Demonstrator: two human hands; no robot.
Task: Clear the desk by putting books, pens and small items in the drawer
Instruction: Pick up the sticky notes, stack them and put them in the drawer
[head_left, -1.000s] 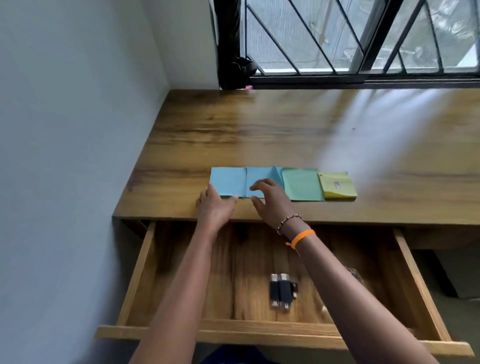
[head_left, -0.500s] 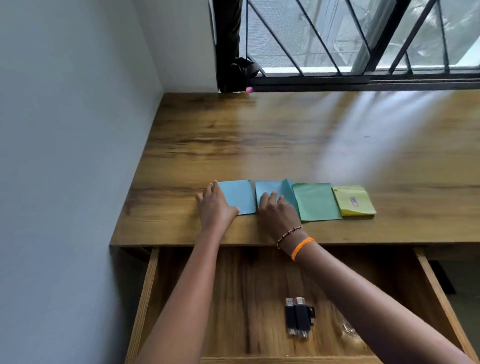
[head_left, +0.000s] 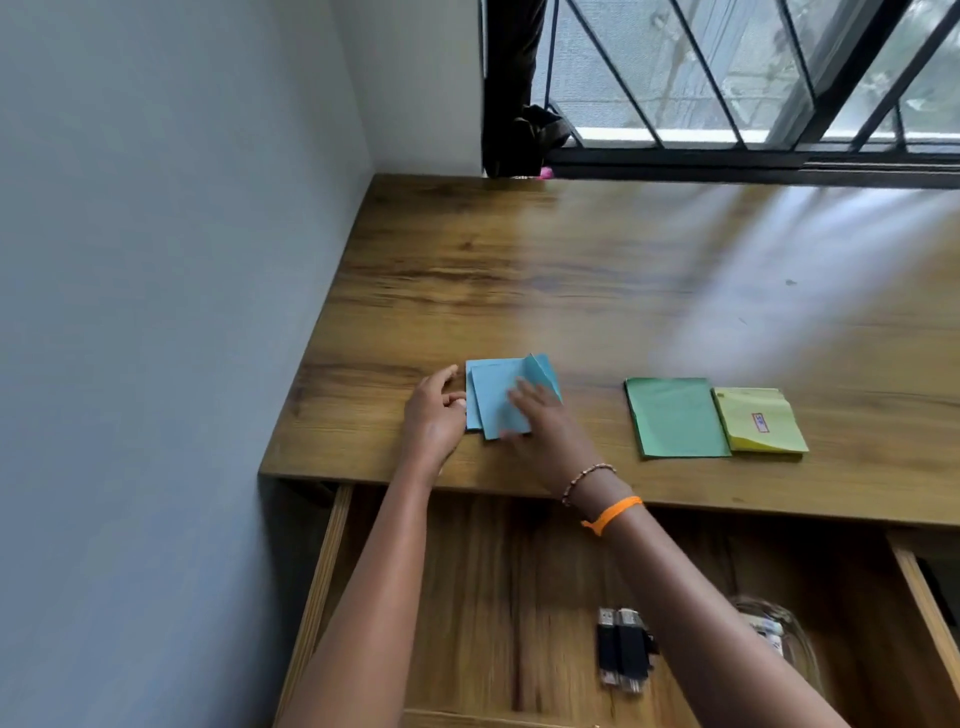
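Head cam is showing left hand (head_left: 434, 415) open, bracing blue paper sheets (head_left: 501, 397) w/ right hand (head_left: 545, 431) lying flat on top near desk (head_left: 519, 270) front edge, above open drawer (head_left: 332, 566); loose sheets risk fanning/sliding off; green pad (head_left: 675, 418), yellow sticky notes (head_left: 761, 421) are waiting, room to the right.

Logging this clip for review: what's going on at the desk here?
A person is gathering the blue paper squares into a pile near the desk's front edge, right hand flat on top, left hand at their left side. A green pad and yellow sticky notes lie apart to the right. The open drawer holds black USB sticks.
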